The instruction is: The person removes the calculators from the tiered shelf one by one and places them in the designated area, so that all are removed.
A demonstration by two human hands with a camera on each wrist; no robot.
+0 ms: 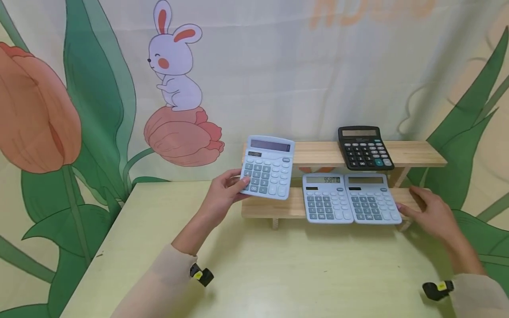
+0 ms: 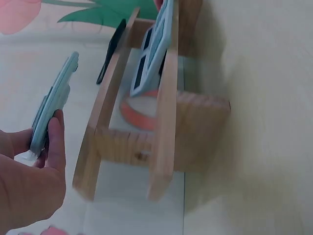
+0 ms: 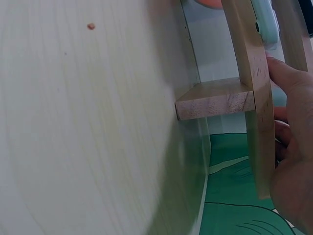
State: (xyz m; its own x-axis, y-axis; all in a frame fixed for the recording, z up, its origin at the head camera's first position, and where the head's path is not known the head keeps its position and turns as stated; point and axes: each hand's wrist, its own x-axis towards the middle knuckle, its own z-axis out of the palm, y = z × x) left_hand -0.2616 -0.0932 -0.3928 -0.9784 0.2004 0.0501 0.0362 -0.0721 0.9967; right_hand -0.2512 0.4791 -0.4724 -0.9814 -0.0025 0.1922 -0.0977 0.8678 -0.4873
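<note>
My left hand (image 1: 222, 194) grips a light blue calculator (image 1: 279, 170) by its lower left side, thumb on the keys. It is raised in front of the left part of a two-tier wooden shelf. In the left wrist view that calculator (image 2: 55, 107) appears edge-on, apart from the shelf. Two more light blue calculators lean side by side on the lower tier; the left one (image 1: 324, 198) displays digits. My right hand (image 1: 433, 214) rests at the lower tier's right end, its thumb at the edge of the right calculator (image 1: 373, 198). Its other fingers are partly hidden behind the board (image 3: 261, 147).
A black calculator (image 1: 366, 148) leans on the upper tier (image 1: 318, 152), right of its middle. The shelf stands at the back of a pale table (image 1: 278, 269). Behind it hangs a cloth printed with tulips and a rabbit (image 1: 179, 88).
</note>
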